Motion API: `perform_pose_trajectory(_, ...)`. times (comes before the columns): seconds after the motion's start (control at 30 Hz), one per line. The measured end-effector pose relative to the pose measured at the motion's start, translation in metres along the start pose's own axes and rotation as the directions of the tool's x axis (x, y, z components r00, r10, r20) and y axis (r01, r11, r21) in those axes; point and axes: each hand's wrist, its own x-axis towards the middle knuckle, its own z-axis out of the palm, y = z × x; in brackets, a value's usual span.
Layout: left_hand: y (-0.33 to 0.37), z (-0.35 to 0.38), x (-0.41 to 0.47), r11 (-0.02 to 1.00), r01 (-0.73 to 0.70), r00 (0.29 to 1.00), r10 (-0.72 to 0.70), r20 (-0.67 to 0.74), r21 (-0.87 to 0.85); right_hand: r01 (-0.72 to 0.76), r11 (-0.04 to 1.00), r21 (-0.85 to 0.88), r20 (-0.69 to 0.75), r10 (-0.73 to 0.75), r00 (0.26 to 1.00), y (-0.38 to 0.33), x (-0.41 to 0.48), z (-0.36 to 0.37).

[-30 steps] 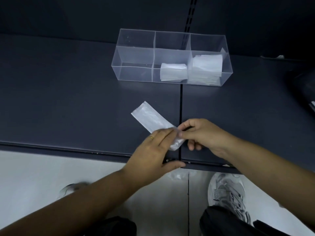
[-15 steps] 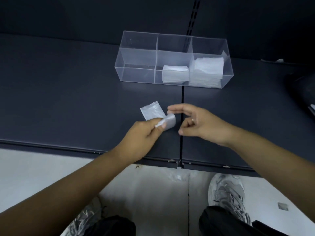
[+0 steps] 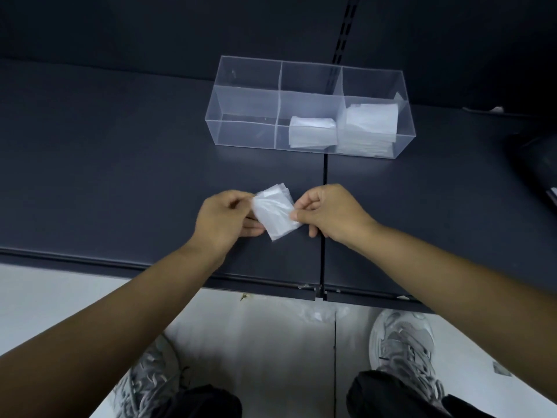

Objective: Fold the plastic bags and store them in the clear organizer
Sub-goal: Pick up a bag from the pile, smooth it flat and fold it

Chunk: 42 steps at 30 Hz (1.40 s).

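A small folded translucent plastic bag (image 3: 275, 212) is held just above the dark shelf between both hands. My left hand (image 3: 224, 220) pinches its left edge and my right hand (image 3: 327, 214) pinches its right edge. Behind them stands the clear organizer (image 3: 247, 137) with three compartments. Its left compartment holds nothing, the middle one holds a folded bag (image 3: 312, 135), and the right one holds a taller stack of folded bags (image 3: 369, 129).
The dark shelf (image 3: 120, 176) has a seam running front to back under my right hand, and its front lip lies close below my wrists. A dark object (image 3: 539, 158) sits at the far right. A loose plastic bag (image 3: 316, 312) lies on the pale floor by my shoes.
The long strip of bag has been folded over into a small square. Both hands now pinch its sides, a little farther from the shelf's front edge.
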Motion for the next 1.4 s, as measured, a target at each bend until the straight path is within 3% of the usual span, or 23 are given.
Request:
perform_pose_trajectory(0.07, -0.004, -0.006, -0.001, 0.983, -0.109, 0.980, 0.131, -0.147, 0.148, -0.009, 0.999, -0.037, -0.011, 0.009, 1.000, -0.002, 0.002, 0.001)
perform_pose_trajectory(0.1, -0.006, -0.009, -0.003, 0.931, -0.211, 0.943, 0.274, -0.191, 0.297, -0.015, 0.999, -0.046, -0.013, 0.015, 1.000, -0.002, 0.004, 0.001)
perform_pose_trajectory(0.13, -0.008, -0.010, -0.007, 0.825, -0.327, 0.879, 0.445, -0.172, 0.461, -0.024, 0.998, -0.051, -0.012, 0.023, 1.000, -0.003, 0.005, 0.001)
perform_pose_trajectory(0.2, -0.014, -0.005, -0.015, 0.541, -0.524, 0.725, 0.689, 0.010, 0.657, -0.046, 0.997, -0.065, -0.009, 0.046, 0.999, -0.004, 0.008, 0.001)
perform_pose_trajectory(0.27, -0.021, 0.003, -0.020, 0.364, -0.621, 0.652, 0.731, 0.201, 0.694, -0.067, 0.994, -0.084, -0.005, 0.067, 0.998, -0.006, 0.010, 0.000)
perform_pose_trajectory(0.37, -0.028, 0.013, -0.022, 0.245, -0.650, 0.677, 0.618, 0.401, 0.720, -0.090, 0.991, -0.100, -0.006, 0.090, 0.996, -0.008, 0.012, 0.001)
perform_pose_trajectory(0.53, -0.037, 0.013, -0.012, 0.235, -0.573, 0.765, 0.496, 0.411, 0.785, -0.100, 0.992, -0.079, -0.031, 0.098, 0.995, -0.009, 0.010, 0.002)
perform_pose_trajectory(0.67, -0.042, 0.009, -0.003, 0.207, -0.536, 0.780, 0.493, 0.386, 0.819, -0.053, 0.992, -0.111, -0.101, 0.042, 0.994, -0.010, 0.004, 0.008)
perform_pose_trajectory(0.93, -0.044, 0.007, 0.000, 0.142, -0.453, 0.831, 0.426, 0.358, 0.880, 0.076, 0.854, -0.515, -0.280, -0.251, 0.927, 0.015, -0.014, 0.027)
perform_pose_trajectory(1.23, -0.040, 0.010, -0.003, 0.133, -0.402, 0.864, 0.383, 0.327, 0.906, 0.044, 0.879, -0.475, -0.410, -0.265, 0.872, 0.023, -0.011, 0.020)
perform_pose_trajectory(1.4, -0.040, 0.015, -0.008, 0.203, -0.381, 0.871, 0.406, 0.276, 0.902, 0.042, 0.883, -0.468, -0.328, -0.218, 0.919, 0.013, -0.011, 0.022)
